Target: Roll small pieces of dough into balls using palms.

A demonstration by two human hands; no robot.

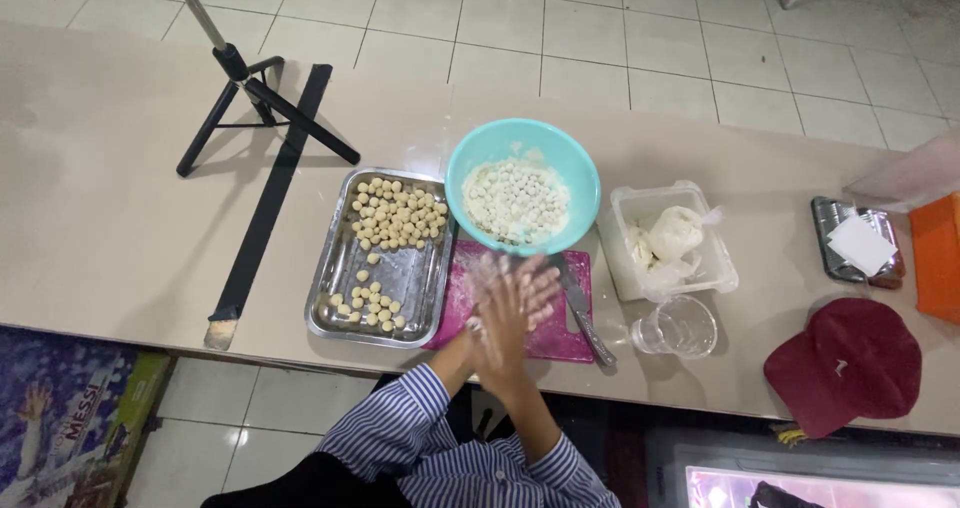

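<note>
Both hands are pressed palm to palm above the pink cutting board (560,313), fingers stretched out and pointing away from the body. The right hand (515,313) lies on top; the left hand (478,330) is mostly covered beneath it. Fingers are blurred and dusted white. Whether anything sits between the palms — cannot tell.

The board lies at the near edge of the beige counter (120,228). A knife (582,313) rests on its right side, just beside the fingertips.

Directly beyond the hands: a teal bowl (523,140) holding small white floured dough balls (515,203). To its left, touching the board, a steel tray (405,288) with tan dough balls (395,214) in two groups — a dense cluster at the far end, a smaller scatter near the front.

Right of the bowl, a clear plastic tub (715,268) contains a bag of white flour (675,233). A clear glass (680,326) stands in front of it. Further right, a dark red cap (850,363).

Far left, a black tripod (250,98) stands on the counter.
</note>
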